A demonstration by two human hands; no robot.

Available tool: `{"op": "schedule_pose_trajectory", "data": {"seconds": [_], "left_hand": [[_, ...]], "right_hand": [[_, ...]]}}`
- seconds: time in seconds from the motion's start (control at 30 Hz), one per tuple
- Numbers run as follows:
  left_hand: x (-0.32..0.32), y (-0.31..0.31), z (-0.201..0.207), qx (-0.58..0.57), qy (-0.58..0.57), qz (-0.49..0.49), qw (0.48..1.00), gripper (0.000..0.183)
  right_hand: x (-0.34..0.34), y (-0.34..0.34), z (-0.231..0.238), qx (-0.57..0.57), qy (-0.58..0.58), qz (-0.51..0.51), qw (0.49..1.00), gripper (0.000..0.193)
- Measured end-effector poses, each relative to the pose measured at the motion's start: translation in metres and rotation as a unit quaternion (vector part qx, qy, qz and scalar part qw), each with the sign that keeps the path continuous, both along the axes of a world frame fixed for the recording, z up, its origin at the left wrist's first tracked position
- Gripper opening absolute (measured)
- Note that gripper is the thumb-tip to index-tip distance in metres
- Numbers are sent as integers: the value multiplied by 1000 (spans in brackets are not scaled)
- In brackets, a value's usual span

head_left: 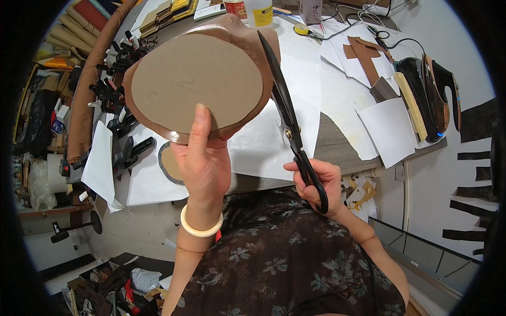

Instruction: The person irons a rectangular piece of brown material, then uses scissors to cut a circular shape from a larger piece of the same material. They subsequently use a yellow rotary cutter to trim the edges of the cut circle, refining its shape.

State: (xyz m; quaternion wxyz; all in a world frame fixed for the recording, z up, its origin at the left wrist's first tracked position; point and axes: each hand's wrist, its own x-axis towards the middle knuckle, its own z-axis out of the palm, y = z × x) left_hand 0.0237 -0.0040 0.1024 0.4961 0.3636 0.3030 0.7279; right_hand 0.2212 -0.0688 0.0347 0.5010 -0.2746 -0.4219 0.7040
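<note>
Containers [261,16], contents unclear, left hand [203,163] pinching oval board [184,73], right hand [326,181] gripping scissors [293,131]

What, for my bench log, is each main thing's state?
Oval board: held by left hand, marked
Brown sheet: lifted, extending past the board
Scissors: in right hand, blade opening unclear
Iron: blue lights lit
Yellow-labelled bottle: upright
Brown roll: rolled up

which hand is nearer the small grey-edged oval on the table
Left. The left hand, gripping the brown piece, is just right of the oval, overlapping it in view; the right hand, holding scissors, is farther right.
</note>
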Motion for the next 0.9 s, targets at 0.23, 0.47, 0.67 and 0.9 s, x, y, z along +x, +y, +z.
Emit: {"op": "schedule_pose_trajectory", "data": {"seconds": [0.23,0.47,0.67,0.9], "left_hand": [[-9,2,6,16,-5,12,1000,33],[-15,5,10,25,-8,26,999,28],[-15,6,10,21,-14,18,1000,29],[-10,4,6,9,-27,8,1000,31]], "right_hand": [[2,0,-4,17,-22,-1,1000,47],[1,1,-4,17,-6,16,1000,48],[2,1,-4,15,-8,27,999,50],[2,1,-1,1,5,24,1000,51]]}}
